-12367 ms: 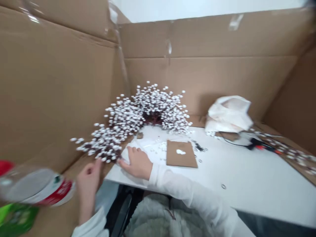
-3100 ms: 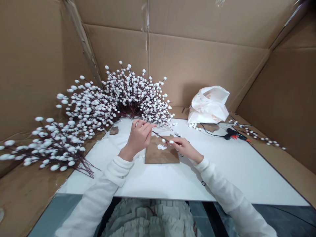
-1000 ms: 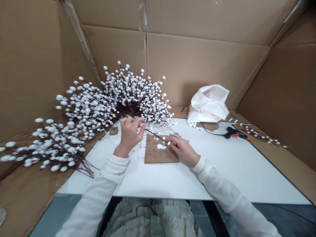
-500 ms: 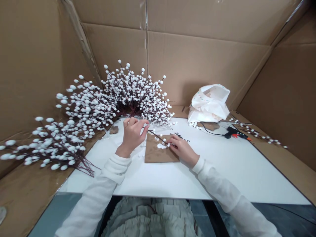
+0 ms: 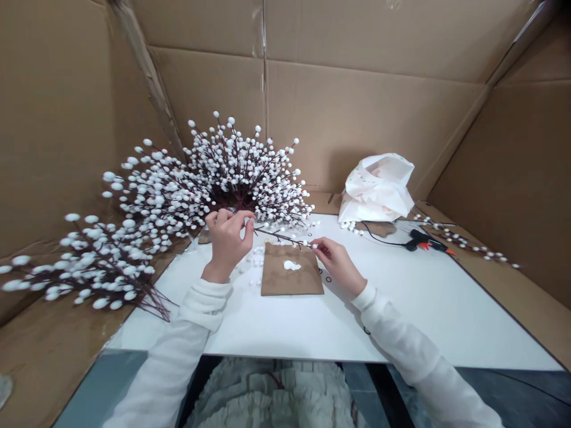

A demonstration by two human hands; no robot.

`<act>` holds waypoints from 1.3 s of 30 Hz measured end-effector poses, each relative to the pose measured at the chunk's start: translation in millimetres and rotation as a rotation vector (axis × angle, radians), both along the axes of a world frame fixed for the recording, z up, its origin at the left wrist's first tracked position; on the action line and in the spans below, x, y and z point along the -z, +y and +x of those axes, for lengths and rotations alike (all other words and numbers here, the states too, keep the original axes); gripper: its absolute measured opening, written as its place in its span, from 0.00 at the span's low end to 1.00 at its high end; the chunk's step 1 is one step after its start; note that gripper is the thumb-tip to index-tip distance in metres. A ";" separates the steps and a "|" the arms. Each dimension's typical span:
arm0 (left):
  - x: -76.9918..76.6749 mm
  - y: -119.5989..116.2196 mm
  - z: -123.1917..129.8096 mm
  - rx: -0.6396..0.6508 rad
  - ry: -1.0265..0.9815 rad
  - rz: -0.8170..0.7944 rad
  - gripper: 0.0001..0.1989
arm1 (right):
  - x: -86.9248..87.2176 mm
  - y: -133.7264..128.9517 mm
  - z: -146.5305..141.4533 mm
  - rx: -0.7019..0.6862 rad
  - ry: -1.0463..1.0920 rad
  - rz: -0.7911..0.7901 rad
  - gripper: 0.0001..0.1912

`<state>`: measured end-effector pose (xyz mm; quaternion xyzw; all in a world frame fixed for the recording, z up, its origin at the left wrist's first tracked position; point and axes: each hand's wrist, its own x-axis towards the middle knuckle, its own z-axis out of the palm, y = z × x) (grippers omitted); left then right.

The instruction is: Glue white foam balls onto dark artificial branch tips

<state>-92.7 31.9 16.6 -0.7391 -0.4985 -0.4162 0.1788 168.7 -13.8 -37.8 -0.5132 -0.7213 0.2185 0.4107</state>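
Note:
A thin dark twig (image 5: 279, 236) runs between my two hands, above a brown cardboard square (image 5: 292, 284) that bears a patch of white glue (image 5: 292, 265). My left hand (image 5: 228, 242) pinches the twig's left end between thumb and fingertips. At its right end my right hand (image 5: 338, 265) has its fingers closed on the tip, where a small white berry shows. Loose white berries (image 5: 255, 261) lie on the white board just left of the cardboard.
Bunches of white-berried stems (image 5: 241, 160) fill the back and left. At the back right stand a crumpled white bag (image 5: 377, 188) and a black tool with an orange tip (image 5: 430, 241). Small black rings (image 5: 328, 279) lie near my right hand. Cardboard walls (image 5: 375, 113) surround the board.
Both hands have moved apart, the left one leftward and the right one slightly rightward. The twig has lifted away from over the glue patch and lies flatter.

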 end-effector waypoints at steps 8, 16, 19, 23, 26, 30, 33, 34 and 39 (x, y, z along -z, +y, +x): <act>1.3 -0.4 0.9 -0.032 -0.047 -0.015 0.10 | 2.4 5.0 3.3 0.046 0.018 -0.032 0.11; 2.0 0.4 0.3 -0.043 -0.049 0.002 0.10 | -1.0 0.4 3.4 -0.085 0.066 -0.077 0.10; 2.1 0.7 0.2 -0.039 -0.072 -0.016 0.09 | -1.4 -1.4 1.6 -0.094 0.063 -0.085 0.09; 2.2 0.6 0.8 -0.039 -0.045 -0.021 0.09 | -2.3 -2.8 -0.5 -0.089 0.045 -0.090 0.08; 2.7 0.4 1.5 -0.033 -0.013 0.000 0.09 | -3.3 -3.8 -1.3 -0.074 0.033 -0.091 0.08; 4.2 0.6 2.0 -0.027 0.015 0.015 0.09 | -4.8 -5.5 -3.1 -0.017 -0.006 -0.071 0.08; 5.0 1.2 1.6 -0.029 0.025 0.021 0.09 | -4.2 -6.3 -4.2 0.028 -0.060 -0.085 0.08; 5.0 1.4 1.4 -0.030 0.024 0.021 0.09 | -3.4 -6.1 -4.3 0.043 -0.079 -0.090 0.08; 3.2 1.3 1.1 -0.035 0.008 0.018 0.09 | 2.7 -1.3 -1.9 0.069 -0.056 -0.104 0.10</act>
